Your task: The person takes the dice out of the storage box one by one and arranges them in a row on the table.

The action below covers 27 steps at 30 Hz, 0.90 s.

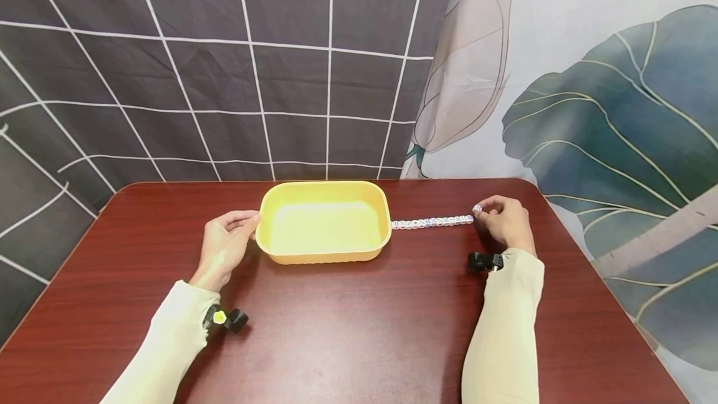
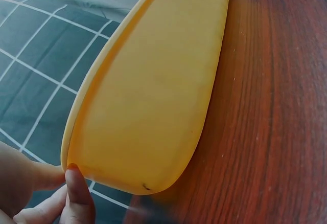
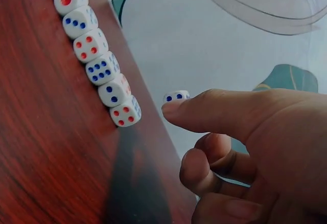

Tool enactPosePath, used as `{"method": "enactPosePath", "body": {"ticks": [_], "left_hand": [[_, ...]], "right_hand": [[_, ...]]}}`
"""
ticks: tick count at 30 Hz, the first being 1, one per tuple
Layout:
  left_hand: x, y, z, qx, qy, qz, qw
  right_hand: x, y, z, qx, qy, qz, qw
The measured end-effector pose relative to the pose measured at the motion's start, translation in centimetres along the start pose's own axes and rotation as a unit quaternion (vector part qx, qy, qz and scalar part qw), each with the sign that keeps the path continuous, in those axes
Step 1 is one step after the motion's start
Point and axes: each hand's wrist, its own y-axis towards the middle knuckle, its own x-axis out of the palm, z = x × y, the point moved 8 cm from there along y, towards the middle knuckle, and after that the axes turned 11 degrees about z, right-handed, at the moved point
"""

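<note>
A yellow plastic tub [image 1: 324,257] stands on the table. At its left end my left hand [image 1: 226,247] pinches the rim between thumb and fingers, which the left wrist view shows close up on the tub's wall [image 2: 148,91]. From the tub's right side a straight row of white dice [image 1: 432,222] runs rightward, with red and blue pips on the dice [image 3: 98,70]. Just past the row's right end, my right hand [image 1: 507,223] holds a single die [image 1: 477,209] slightly above the table. In the right wrist view that die [image 3: 176,96] is partly covered by the thumb.
The reddish-brown wooden table [image 1: 348,329] ends at a back edge close behind the tub. Behind it hang a dark grid-patterned cloth [image 1: 291,80] and a pale leaf-patterned cloth [image 1: 589,111]. Small black cameras sit on both wrists.
</note>
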Motion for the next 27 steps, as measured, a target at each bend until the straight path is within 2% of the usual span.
{"method": "enactPosePath", "body": {"ticks": [12, 27], "left_hand": [[-0.2, -0.2, 0.2, 0.003, -0.01, -0.014, 0.9998], [0.0, -0.1, 0.3, 0.011, -0.007, -0.027, 0.9995]], "right_hand": [[0.9, 0.3, 1.3, 0.028, -0.03, -0.027, 0.999], [2.0, 0.2, 1.6, 0.018, -0.036, -0.076, 0.996]]}}
